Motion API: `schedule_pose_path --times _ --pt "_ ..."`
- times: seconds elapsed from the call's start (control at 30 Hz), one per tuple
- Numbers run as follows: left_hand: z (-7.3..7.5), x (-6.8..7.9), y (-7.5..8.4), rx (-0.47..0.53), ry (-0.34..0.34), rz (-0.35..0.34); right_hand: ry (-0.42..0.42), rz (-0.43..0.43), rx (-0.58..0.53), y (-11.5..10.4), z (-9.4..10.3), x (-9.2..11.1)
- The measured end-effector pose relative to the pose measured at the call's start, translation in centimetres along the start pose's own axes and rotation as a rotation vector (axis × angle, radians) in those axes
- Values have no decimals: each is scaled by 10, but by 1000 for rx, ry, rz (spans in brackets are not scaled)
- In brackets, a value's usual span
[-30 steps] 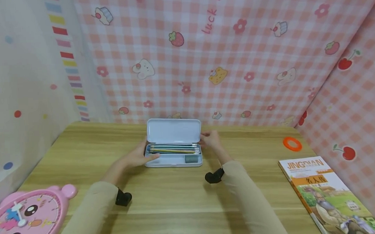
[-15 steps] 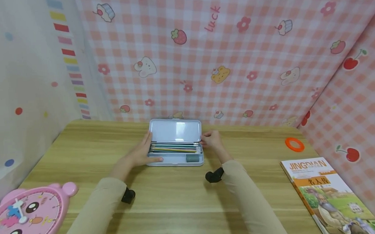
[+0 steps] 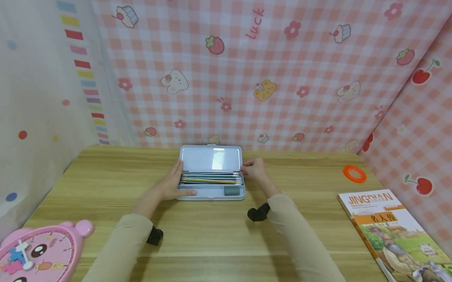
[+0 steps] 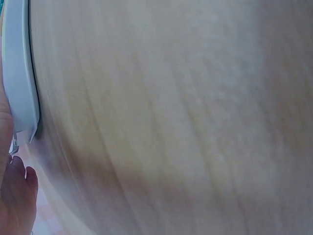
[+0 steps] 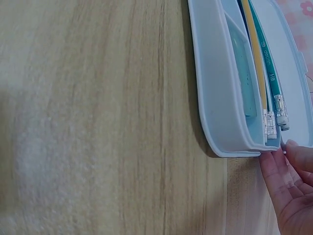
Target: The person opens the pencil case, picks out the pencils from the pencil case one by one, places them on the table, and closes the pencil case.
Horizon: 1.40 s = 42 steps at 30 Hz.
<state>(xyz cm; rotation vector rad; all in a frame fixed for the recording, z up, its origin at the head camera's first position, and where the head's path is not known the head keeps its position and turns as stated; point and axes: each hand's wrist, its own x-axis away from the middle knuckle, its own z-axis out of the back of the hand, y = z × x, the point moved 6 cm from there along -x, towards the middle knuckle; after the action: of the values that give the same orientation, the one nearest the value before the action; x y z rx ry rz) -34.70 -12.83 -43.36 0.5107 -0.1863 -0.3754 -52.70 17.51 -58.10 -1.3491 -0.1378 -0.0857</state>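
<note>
A pale blue pencil case lies open on the wooden table, its lid tipped up at the back. Several pencils fill the rear compartment, eraser ends to the right. A green eraser sits in the small front right compartment. My left hand grips the case's left end, thumb over the front compartment and fingers along the lid's side. At the right end, by the hinge corner, my right hand holds the case between thumb and fingers, also visible in the right wrist view beside the pencils' metal ferrules.
A pink toy clock lies at the front left. On the right are an orange ring and a picture-covered book. A pink checked cloth wall rises right behind the case.
My left hand has shifted slightly right, its thumb further over the front compartment. The case has turned a little, and a bright reflection now shows on the lid. My right hand stays put.
</note>
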Motion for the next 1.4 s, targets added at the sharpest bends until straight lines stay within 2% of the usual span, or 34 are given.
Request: schedule_pose_path --times 0.03,0.07,0.1,0.17,0.23,0.3,0.37,0.43,0.47,0.53,0.57,0.67,0.7,0.77,0.8,0.97,1.17,1.4 --pt "0 0 0 0 -1 0 -12 17 -7 19 2 -22" --pt "0 0 0 0 -2 -1 -19 30 -20 31 4 -34" --pt "0 0 0 -3 -2 -3 -8 6 -12 36 5 -40" --pt "1 0 1 -11 -3 -10 4 -3 8 31 4 -34" --pt "1 0 1 -21 -7 -14 25 -35 53 4 0 -6" --pt "1 0 0 -29 -15 -11 68 -79 120 -40 -5 41" --pt "1 -1 -1 -35 -25 -3 85 -81 159 -80 -10 84" --pt "1 -2 -2 -41 -33 7 84 -103 199 -108 -13 114" --pt "1 -3 -2 -46 -35 10 59 -40 174 -107 -12 112" --pt "1 -3 -2 -54 -38 13 20 -15 175 -111 -11 117" --pt "1 -3 -2 -59 -38 15 -21 58 143 -102 -9 108" --pt "2 -3 -2 -63 -45 25 -50 110 172 -100 -6 108" --pt "1 -3 -3 -63 -47 28 -27 73 219 -110 -6 119" --pt "1 -3 -4 -63 -55 39 -17 95 252 -118 -7 129" --pt "1 -3 -5 -62 -59 45 6 55 300 -130 -7 142" --pt "0 -2 -8 -49 -64 65 -16 165 445 -153 -8 162" --pt "-1 -2 -10 -32 -54 63 -147 313 610 -158 -20 167" --pt "-2 -6 -12 -33 -48 55 -288 519 705 -170 -43 182"
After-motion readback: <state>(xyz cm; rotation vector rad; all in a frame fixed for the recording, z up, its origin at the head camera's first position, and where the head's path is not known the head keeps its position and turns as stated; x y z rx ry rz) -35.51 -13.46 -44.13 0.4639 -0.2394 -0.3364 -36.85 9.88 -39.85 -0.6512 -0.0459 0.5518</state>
